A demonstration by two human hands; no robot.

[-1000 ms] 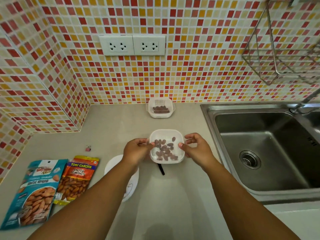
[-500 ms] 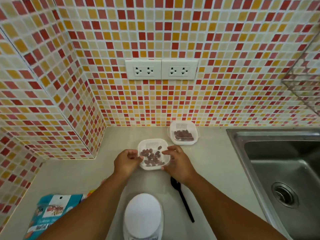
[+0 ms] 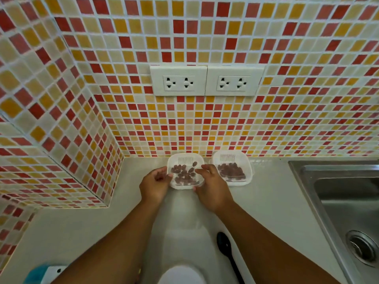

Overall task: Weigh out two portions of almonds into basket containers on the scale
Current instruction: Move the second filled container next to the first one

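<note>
Almonds (image 3: pixel 184 174) lay in a shallow layer across the slotted floor of a white basket (image 3: pixel 185 159), which sat at the back of the bench (image 3: pixel 272 199), close against the tiled wall (image 3: pixel 205 130). The left hand (image 3: pixel 154 184) gripped its left rim and the right hand (image 3: pixel 212 186) its right rim, the fingers (image 3: pixel 202 168) of each closed on the plastic edge with thumbs over the top. Holding it from both sides looked like a way to keep the light basket level, so that nothing rolled out over the low sides. Whether its base was already resting on the bench or just above it could not be told.

A second basket (image 3: pixel 231 156), also loaded with almonds, stood just to the right of the first one, nearly touching it. Placing the two side by side against the wall probably kept the finished portions together and out of the working area.

The scale (image 3: pixel 181 275) showed only as a white rounded top at the near edge of the view, well apart from both baskets, with nothing on it. A black spoon (image 3: pixel 227 255) lay on the bench just beside it, handle toward the person, within reach of the right hand. The sink (image 3: pixel 336 201) was off to the right. With both baskets filled and off the scale, the weighing seemed close to done.
</note>
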